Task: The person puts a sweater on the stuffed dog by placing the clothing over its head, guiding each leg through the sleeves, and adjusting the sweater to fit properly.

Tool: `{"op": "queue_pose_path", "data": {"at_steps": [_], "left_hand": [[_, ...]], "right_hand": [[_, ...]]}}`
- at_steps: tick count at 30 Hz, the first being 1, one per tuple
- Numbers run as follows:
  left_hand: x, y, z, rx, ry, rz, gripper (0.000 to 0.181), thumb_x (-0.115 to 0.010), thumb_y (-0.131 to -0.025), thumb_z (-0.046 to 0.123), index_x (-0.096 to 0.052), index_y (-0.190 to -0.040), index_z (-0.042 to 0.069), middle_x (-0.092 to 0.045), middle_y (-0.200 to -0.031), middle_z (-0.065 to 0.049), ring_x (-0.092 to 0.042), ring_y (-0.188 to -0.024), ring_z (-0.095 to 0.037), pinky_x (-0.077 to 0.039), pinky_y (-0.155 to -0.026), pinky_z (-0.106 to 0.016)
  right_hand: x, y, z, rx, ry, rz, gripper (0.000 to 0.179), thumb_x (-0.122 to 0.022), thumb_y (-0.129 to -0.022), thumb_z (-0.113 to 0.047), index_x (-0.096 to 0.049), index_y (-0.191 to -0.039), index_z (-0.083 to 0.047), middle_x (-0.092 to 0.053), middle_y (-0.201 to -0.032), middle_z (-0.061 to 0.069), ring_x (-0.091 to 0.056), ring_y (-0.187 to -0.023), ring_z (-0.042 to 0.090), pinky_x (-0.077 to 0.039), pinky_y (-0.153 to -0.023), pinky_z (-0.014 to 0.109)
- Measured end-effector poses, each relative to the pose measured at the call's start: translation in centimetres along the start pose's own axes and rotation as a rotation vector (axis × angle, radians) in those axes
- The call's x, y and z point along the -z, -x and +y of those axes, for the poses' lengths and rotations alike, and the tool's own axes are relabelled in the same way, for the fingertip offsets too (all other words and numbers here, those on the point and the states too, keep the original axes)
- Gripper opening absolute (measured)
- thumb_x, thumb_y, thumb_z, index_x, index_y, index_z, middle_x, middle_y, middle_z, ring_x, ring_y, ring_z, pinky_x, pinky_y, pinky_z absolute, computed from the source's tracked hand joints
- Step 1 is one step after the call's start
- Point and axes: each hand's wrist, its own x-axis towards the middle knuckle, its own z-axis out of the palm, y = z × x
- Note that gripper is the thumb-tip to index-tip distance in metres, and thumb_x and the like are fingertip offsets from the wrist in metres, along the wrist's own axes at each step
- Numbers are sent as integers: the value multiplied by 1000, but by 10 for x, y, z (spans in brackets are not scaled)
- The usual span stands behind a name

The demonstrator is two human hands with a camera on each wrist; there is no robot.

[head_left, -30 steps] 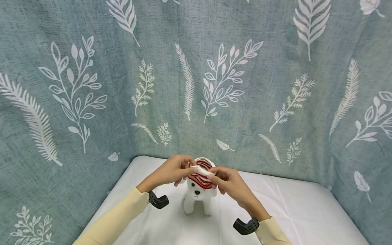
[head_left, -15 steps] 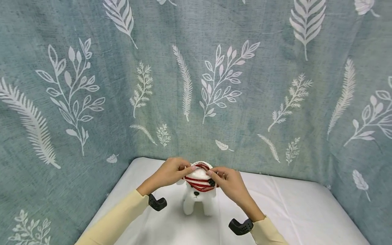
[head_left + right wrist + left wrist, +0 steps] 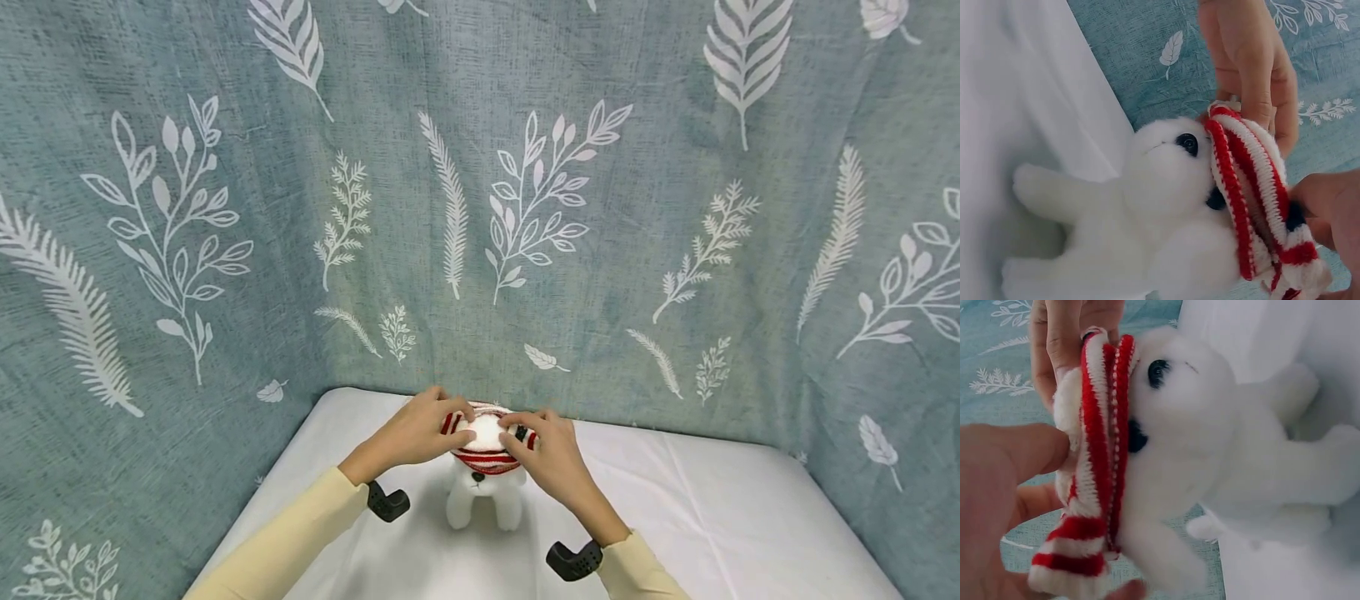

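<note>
Muted blue-green fabric hangs behind and along both sides of a counter draped in white cloth. White botanical prints are scattered over the fabric: tall feathery fronds, branching sprigs with both outlined and filled leaves, and small single leaves. The counter's far corners are rounded, and a faint crease crosses the white cloth toward the right.
</note>
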Motion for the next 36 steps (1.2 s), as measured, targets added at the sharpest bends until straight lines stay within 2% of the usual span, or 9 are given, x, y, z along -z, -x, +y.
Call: {"op": "queue_pose_path", "data": {"at_steps": [4,6,8,11,15,19,24,31,36], "left_hand": [[-3,1,-4,58,69,-105,34,-63,-100,48,-61,-128,29,-64,-98,2,-60,-80,-16,-49,-71,-40],[-5,1,-7,87,147,-149,37,-62,-100,49,-58,-131,29,-66,-86,3,-64,-74,-20,-52,-67,-40],[-7,2,-9,121,281,-182,39,-64,-100,47,-55,-132,28,-66,-83,1,-66,-68,-23,-54,-62,-41],[-12,2,-13,195,532,-203,39,-70,-98,41,-55,-131,26,-67,-96,-8,-71,-70,-34,-59,-61,-43],[-19,3,-15,249,739,-176,35,-74,-96,30,-57,-123,16,-62,-110,-15,-72,-79,-38,-61,-68,-43],[-25,2,-16,278,786,-148,23,-70,-95,18,-55,-109,7,-59,-111,-16,-72,-82,-30,-61,-70,-43],[-31,3,-17,312,843,-106,14,-63,-93,10,-54,-100,2,-59,-107,-18,-71,-80,-28,-61,-70,-46],[-36,3,-22,349,848,-112,29,-63,-98,20,-62,-125,10,-59,-119,-16,-71,-76,-30,-61,-70,-48],[-38,3,-26,347,904,-148,39,-64,-100,21,-61,-136,9,-61,-122,-16,-70,-83,-29,-60,-78,-50]], "right_hand": [[-1,2,2,-119,-13,-96,31,-67,-100,-37,-70,-129,-26,-69,-117,7,-61,-102,26,-44,-89,52],[-1,2,3,-185,-41,-157,38,-62,-102,-45,-63,-137,-31,-69,-111,8,-65,-96,25,-49,-82,50],[-1,3,5,-259,-113,-217,45,-59,-102,-52,-57,-143,-36,-65,-99,9,-67,-81,23,-53,-70,43],[0,5,7,-342,-269,-291,52,-57,-101,-58,-50,-149,-38,-59,-90,13,-68,-63,24,-56,-54,41],[-1,7,9,-402,-479,-326,51,-59,-103,-51,-47,-150,-35,-60,-105,18,-71,-65,31,-59,-53,49],[-5,8,8,-418,-568,-306,45,-58,-105,-29,-48,-149,-28,-58,-118,24,-72,-73,32,-60,-58,46],[-12,9,7,-417,-538,-255,47,-58,-100,-17,-53,-146,-23,-52,-136,26,-71,-87,29,-61,-60,41],[-19,9,16,-505,-566,-181,43,-54,-103,-29,-58,-142,-11,-61,-117,19,-70,-64,27,-61,-61,43],[-21,8,21,-536,-623,-200,47,-50,-106,-34,-57,-142,-3,-66,-115,19,-69,-67,27,-61,-62,42]]}}
